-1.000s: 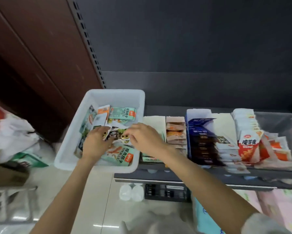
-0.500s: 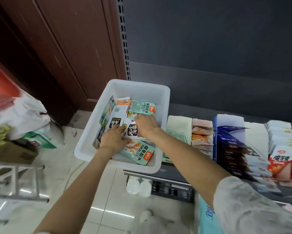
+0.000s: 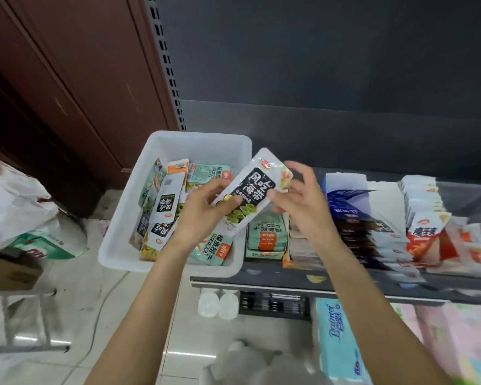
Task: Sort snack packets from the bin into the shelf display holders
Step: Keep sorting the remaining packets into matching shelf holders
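A: Where is the packet?

B: A white seaweed snack packet (image 3: 250, 191) with a black label panel is held up in the air, tilted, over the right edge of the white plastic bin (image 3: 128, 243) and the near end of the shelf (image 3: 289, 276).

A: Who has hold of it?

B: The left hand (image 3: 203, 215) pinches its lower left part, thumb on the printed face, fingers curled behind. The right hand (image 3: 303, 207) is at the packet's right edge; its thumb touches the packet, the other fingers are spread and blurred, so I cannot tell whether it truly grips.

A: And the bin?

B: It rests with its right side on the shelf's left end. Inside lie more seaweed packets (image 3: 165, 202) of the same black-label kind, plus pale green packets with orange tags (image 3: 214, 250).

A: The holders?

B: Just right of the bin, a row of green packets (image 3: 265, 236) stands in a holder. Further right sits a blue and white display box (image 3: 344, 195), then a stack of red and white packets (image 3: 424, 232).

A: Below the shelf?

B: A light blue tissue pack (image 3: 336, 337).
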Demonstrator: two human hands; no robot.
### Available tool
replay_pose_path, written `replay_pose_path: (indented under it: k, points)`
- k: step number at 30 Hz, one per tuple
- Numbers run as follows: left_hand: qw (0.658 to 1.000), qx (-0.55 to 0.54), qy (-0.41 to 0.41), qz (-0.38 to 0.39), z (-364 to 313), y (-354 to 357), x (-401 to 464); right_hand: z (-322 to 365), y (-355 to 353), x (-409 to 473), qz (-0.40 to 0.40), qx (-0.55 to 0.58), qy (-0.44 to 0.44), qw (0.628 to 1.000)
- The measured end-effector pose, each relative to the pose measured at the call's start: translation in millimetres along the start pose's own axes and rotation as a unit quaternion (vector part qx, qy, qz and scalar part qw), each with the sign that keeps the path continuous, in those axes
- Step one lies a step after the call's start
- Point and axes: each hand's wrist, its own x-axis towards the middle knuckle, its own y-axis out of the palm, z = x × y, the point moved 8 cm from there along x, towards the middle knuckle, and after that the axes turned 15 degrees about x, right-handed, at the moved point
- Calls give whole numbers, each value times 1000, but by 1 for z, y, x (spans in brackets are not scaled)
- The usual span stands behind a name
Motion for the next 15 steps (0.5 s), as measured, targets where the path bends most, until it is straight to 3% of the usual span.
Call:
replay_pose_path:
  k: [4,7,10,12,15]
  points:
    - [975,150,146,70,-56,61,2,52,-69,-43,-13,-186,-121,975]
    - [927,230,297,21,-107,112,0,85,-119,-80,-85,-380,-221,894]
    - [880,246,403,-48,-149,163,-6,102,-173,-115,-188,-446,-264,835]
    - [865,287,405,-67,-154,194,3,100,-209,-127,-247,-442,-264,821]
    - [864,413,286,17,-113,234,32,83,-250,-126,-303,-433,-240,814]
